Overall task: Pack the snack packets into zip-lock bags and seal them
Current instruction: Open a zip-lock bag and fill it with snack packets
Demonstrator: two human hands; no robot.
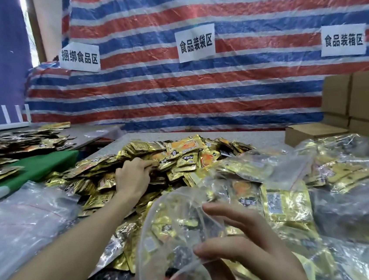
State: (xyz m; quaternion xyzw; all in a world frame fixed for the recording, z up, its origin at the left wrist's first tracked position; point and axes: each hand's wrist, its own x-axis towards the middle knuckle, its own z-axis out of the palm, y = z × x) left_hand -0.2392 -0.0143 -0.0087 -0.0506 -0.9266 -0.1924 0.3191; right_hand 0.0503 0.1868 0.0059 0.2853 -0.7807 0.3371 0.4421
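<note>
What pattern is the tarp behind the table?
The tarp has red, blue and white horizontal stripes, clearest in the head view.

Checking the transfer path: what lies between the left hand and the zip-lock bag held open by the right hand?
Head view: only loose snack packets lie between left hand and bag.

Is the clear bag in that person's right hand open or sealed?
Open. The bag's mouth gapes in a wide loop, its rim held by the right hand.
</note>
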